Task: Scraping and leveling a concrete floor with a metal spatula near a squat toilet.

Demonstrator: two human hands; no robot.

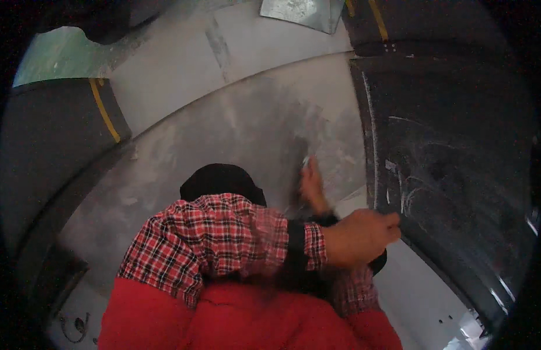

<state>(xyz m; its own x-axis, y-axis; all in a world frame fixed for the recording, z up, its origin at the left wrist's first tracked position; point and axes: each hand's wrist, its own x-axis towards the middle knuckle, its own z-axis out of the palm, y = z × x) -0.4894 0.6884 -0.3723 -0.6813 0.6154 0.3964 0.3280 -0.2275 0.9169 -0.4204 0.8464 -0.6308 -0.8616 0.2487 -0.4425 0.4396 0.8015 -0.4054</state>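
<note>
My left hand [363, 236] is at the right, its arm in a red plaid sleeve [223, 233] reaching across in front of me. Its fingers are curled closed, and whatever lies inside them is hidden. Beyond it, my right hand [314, 185] is low over a smudged grey panel [223, 131], blurred by motion. A small pale spot shows at its fingertips, with a dark patch beside them. I cannot tell whether that patch is a shadow or something held. The left arm partly covers my right forearm.
Dark panels stand on the left [54, 128] and on the right [445, 128], the right one streaked with white marks. A shiny metal sheet [302, 11] lies at the far edge. My black-clad knee [223, 179] rests over the grey panel. Yellow strips [104, 111] mark the left panel.
</note>
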